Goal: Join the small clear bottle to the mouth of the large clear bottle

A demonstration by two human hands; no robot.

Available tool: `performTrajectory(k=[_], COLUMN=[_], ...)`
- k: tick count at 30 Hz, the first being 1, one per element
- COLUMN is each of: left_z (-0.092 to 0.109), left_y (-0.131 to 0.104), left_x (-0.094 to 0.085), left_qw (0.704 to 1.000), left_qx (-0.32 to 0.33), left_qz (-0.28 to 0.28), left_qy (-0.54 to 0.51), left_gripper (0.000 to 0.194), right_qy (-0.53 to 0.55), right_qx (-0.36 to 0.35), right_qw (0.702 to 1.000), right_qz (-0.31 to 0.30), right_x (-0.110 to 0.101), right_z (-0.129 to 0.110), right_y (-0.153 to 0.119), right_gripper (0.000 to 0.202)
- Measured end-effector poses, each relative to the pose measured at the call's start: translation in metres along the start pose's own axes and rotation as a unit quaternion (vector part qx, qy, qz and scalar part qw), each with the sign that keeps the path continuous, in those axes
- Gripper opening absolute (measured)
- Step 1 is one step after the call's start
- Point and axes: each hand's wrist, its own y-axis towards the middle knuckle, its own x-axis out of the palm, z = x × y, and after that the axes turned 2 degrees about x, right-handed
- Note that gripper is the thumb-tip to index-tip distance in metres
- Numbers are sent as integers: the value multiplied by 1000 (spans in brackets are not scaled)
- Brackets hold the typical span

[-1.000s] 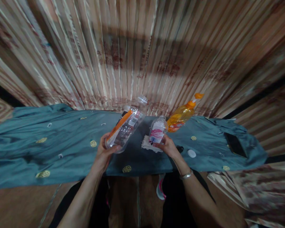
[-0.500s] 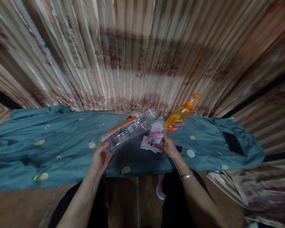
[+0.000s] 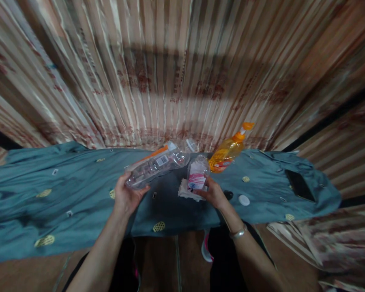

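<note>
My left hand is wrapped round the lower end of a large clear plastic bottle with an orange-edged label and a barcode. The bottle is tilted, its neck up and to the right. With my right hand I grip a smaller clear bottle with a pink and white label, near its base. That bottle stands close to upright over a folded whitish cloth. The mouth of the large bottle is above and slightly left of the small bottle's top.
On the teal cloth-covered table, a yellow-orange pump bottle stands behind my right hand. Farther right are a small black object, a white round lid and a dark phone. A striped curtain hangs behind.
The large bottle has turned in my left hand, showing more of its orange-edged label, and my left thumb and fingers have shifted around its base. The view has moved slightly.
</note>
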Motion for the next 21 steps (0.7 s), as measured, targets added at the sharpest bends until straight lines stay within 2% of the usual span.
performTrajectory(k=[5, 11, 17, 19, 21], left_z=[-10, -11, -15, -15, -15], left_y=[0, -9, -18, -19, -20], left_x=[-4, -9, -10, -12, -13], left_qw=[1000, 1000, 999, 999, 998], left_qx=[-9, -9, -38, -52, -58], left_qz=[-2, 13, -4, -2, 3], left_qy=[-1, 0, 8, 14, 18], left_gripper=[24, 23, 59, 63, 55], right_qy=[-11, 4, 12, 8, -4], right_qx=[2, 9, 16, 20, 22], right_qw=[1000, 1000, 1000, 1000, 1000], right_qz=[13, 10, 11, 15, 22], right_x=[2, 2, 2, 2, 1], right_z=[-1, -4, 2, 4, 4], right_y=[-2, -4, -4, -4, -4], right_gripper=[43, 46, 50, 52, 53])
